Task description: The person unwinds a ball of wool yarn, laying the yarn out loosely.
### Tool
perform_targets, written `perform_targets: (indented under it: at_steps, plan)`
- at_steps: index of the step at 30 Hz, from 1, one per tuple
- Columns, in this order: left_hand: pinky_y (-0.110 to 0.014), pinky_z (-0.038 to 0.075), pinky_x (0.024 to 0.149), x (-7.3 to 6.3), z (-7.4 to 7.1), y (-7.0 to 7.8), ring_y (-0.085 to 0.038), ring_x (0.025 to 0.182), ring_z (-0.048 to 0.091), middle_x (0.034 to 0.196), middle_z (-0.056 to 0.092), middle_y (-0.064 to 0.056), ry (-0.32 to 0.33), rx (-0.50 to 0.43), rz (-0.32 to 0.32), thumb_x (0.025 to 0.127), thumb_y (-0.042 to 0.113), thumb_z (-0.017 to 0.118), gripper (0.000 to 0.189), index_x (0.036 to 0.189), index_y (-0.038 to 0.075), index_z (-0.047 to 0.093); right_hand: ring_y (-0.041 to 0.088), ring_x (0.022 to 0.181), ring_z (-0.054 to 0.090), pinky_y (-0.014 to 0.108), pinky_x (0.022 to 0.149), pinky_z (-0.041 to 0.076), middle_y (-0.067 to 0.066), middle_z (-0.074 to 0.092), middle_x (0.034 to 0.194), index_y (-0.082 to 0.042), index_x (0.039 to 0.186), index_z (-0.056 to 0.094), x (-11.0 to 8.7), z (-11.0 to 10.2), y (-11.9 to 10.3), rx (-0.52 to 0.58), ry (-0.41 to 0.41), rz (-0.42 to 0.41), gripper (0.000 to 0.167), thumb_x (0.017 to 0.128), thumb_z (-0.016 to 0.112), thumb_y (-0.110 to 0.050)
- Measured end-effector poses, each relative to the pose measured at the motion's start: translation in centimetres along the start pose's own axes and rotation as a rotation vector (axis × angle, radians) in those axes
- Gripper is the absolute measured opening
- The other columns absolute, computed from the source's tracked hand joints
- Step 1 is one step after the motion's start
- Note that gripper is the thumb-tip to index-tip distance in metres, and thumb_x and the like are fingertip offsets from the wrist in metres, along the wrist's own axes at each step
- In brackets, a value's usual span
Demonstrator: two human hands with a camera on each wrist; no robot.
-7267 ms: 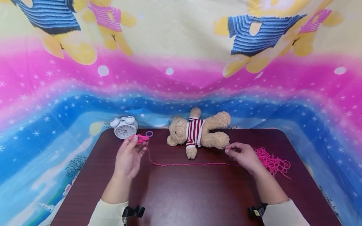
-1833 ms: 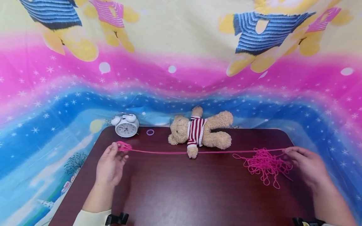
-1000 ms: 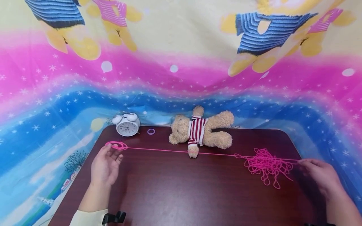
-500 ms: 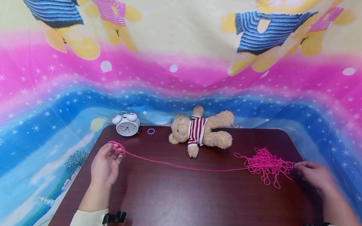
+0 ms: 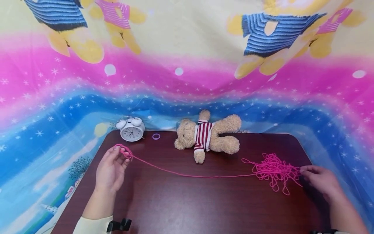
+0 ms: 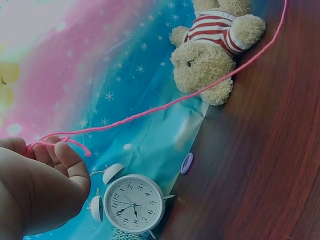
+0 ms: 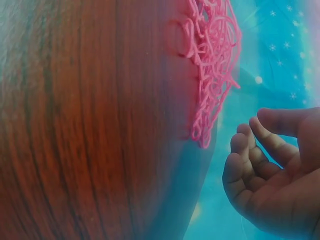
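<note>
My left hand [image 5: 110, 170] pinches a small looped bundle of pink yarn [image 5: 125, 151] between thumb and fingers, in front of the clock. From it a single strand [image 6: 150, 112] sags to the table and runs right into a tangled yarn pile [image 5: 274, 170]. At the right edge of that pile is my right hand [image 5: 322, 182], thumb and forefinger close together. The right wrist view shows its fingers [image 7: 239, 145] loosely curled, with no yarn between them and a gap to the pile's loops.
A white twin-bell alarm clock [image 5: 132, 130] stands at the back left, beside a purple ring [image 5: 156, 136]. A teddy bear [image 5: 203, 136] in a red-striped shirt lies along the back edge of the dark wooden table [image 5: 187, 204]. A printed cloth [image 5: 181, 84] hangs behind.
The right hand drew the strand out taut to the right, then let go and came back slightly left. The strand now hangs slack. The left hand moved left from beside the ring, keeping the bundle.
</note>
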State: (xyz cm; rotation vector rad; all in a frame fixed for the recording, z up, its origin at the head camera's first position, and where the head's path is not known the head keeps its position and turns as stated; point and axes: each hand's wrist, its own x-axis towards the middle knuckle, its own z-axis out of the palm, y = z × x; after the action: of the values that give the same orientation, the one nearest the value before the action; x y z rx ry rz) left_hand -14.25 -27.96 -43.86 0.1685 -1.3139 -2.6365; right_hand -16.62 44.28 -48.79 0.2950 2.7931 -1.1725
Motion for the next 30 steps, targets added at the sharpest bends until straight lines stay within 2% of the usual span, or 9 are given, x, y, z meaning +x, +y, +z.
perform_targets:
  at_steps: [7, 10, 15, 21, 27, 30]
  plan:
    - [-0.026, 0.055, 0.080, -0.3, 0.4, 0.0, -0.014, 0.091, 0.065, 0.096, 0.067, 0.000, 0.000, 0.029, -0.013, 0.108, 0.023, 0.057, 0.014, 0.116, 0.012, 0.056, 0.012, 0.079, 0.067, 0.028, 0.065, 0.055, 0.002, 0.071, 0.103, 0.007, 0.129, 0.063, -0.5, 0.6, -1.6, -0.014, 0.022, -0.015, 0.050, 0.106, 0.059, -0.036]
    - [-0.026, 0.055, 0.081, -0.3, 0.8, 0.1, -0.014, 0.091, 0.065, 0.097, 0.067, 0.000, -0.007, 0.041, 0.000, 0.109, 0.023, 0.056, 0.014, 0.116, 0.011, 0.056, 0.017, 0.082, 0.068, 0.029, 0.066, 0.054, 0.011, 0.071, 0.109, 0.005, 0.132, 0.063, -0.5, 1.2, -2.8, -0.018, 0.023, -0.023, 0.053, 0.105, 0.060, -0.040]
    - [-0.026, 0.055, 0.080, 0.0, 1.6, 0.1, -0.015, 0.091, 0.064, 0.097, 0.066, 0.000, -0.014, 0.029, 0.006, 0.109, 0.022, 0.055, 0.013, 0.117, 0.012, 0.055, 0.031, 0.100, 0.063, 0.033, 0.071, 0.052, 0.024, 0.066, 0.124, 0.001, 0.134, 0.063, -0.3, 2.7, -4.7, -0.041, 0.016, -0.048, 0.057, 0.105, 0.058, -0.048]
    - [-0.026, 0.055, 0.079, 0.3, 2.7, -0.1, -0.015, 0.090, 0.065, 0.095, 0.066, -0.001, -0.041, -0.004, 0.008, 0.110, 0.020, 0.053, 0.011, 0.114, 0.011, 0.057, 0.033, 0.096, 0.065, 0.038, 0.070, 0.057, 0.022, 0.066, 0.123, 0.000, 0.134, 0.063, -0.3, 5.4, -7.4, 0.014, -0.016, -0.094, 0.057, 0.105, 0.058, -0.048]
    - [-0.026, 0.056, 0.078, 0.4, 3.8, -0.9, -0.015, 0.088, 0.066, 0.094, 0.067, -0.002, -0.051, -0.025, -0.011, 0.110, 0.019, 0.053, 0.010, 0.111, 0.011, 0.060, 0.034, 0.107, 0.067, 0.039, 0.080, 0.057, 0.022, 0.065, 0.131, -0.003, 0.134, 0.064, 0.2, 8.1, -10.2, 0.075, -0.084, -0.119, 0.054, 0.103, 0.063, -0.047]
    - [-0.026, 0.056, 0.078, 0.4, 4.3, -1.3, -0.015, 0.088, 0.066, 0.094, 0.067, -0.002, -0.064, -0.031, -0.025, 0.110, 0.019, 0.053, 0.011, 0.110, 0.011, 0.060, 0.033, 0.105, 0.066, 0.039, 0.079, 0.056, 0.020, 0.067, 0.126, -0.005, 0.132, 0.066, 0.4, 9.4, -11.5, 0.093, -0.108, -0.119, 0.051, 0.101, 0.067, -0.046]
